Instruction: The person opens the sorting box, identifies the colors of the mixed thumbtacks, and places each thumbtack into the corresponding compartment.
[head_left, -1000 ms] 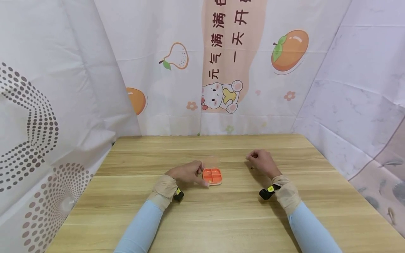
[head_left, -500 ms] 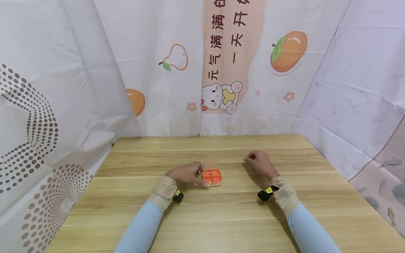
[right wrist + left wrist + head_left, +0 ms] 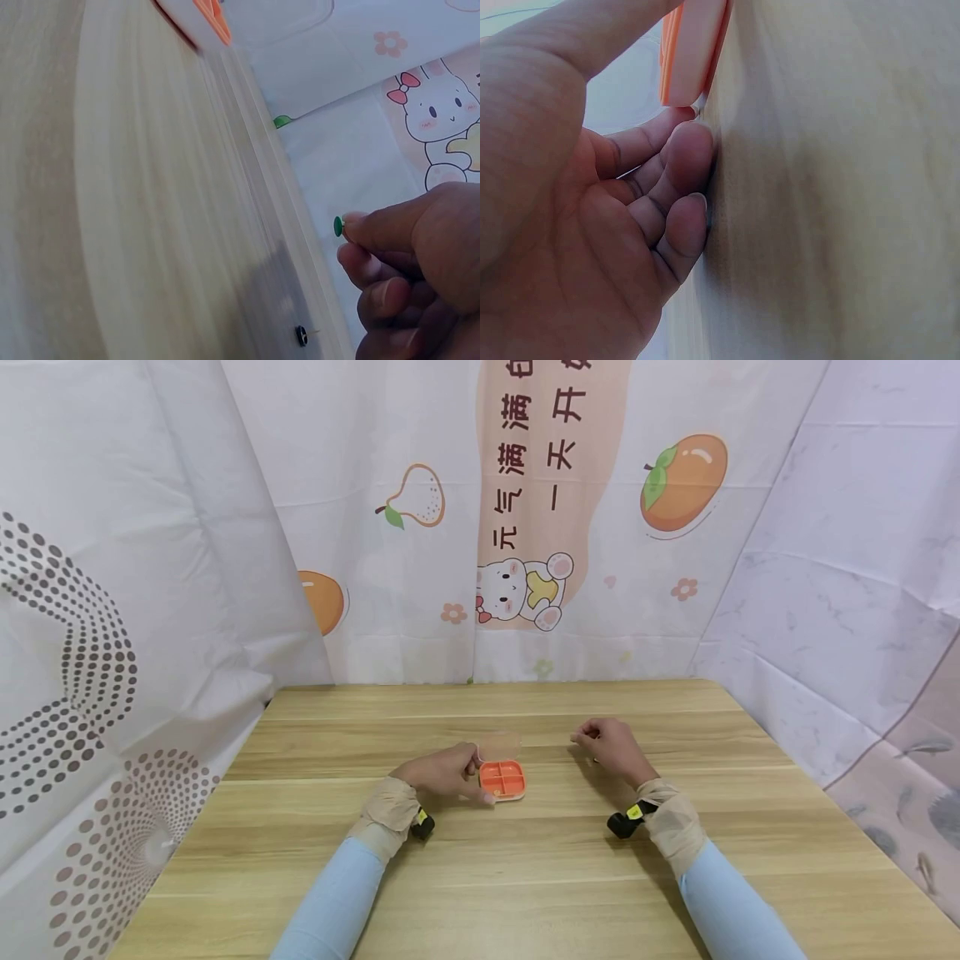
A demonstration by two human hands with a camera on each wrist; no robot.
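My left hand [image 3: 450, 771] holds a small orange four-compartment box [image 3: 512, 770] at its left side, thumb at the near corner and fingers at the far one. Its clear lid [image 3: 500, 745] is raised at the back. Something small and yellowish lies in the near-left compartment. To the right, my right hand [image 3: 617, 750] pinches a small green round-headed stud [image 3: 339, 226] between thumb and index finger, raised over the table. Below that hand, a small black round stud [image 3: 301, 335] with a thin pin rests on the wood.
The wooden table [image 3: 495, 877] spreads around both hands. Behind it hangs a white curtain [image 3: 375, 610] with fruit and cartoon prints. More patterned curtain [image 3: 187, 568] closes off the left side, with another sheet [image 3: 847, 568] on the right.
My right hand has moved slightly left, toward the box, with the green stud pinched. It now partly covers the black stud in the head view. My left hand stays still at the box.
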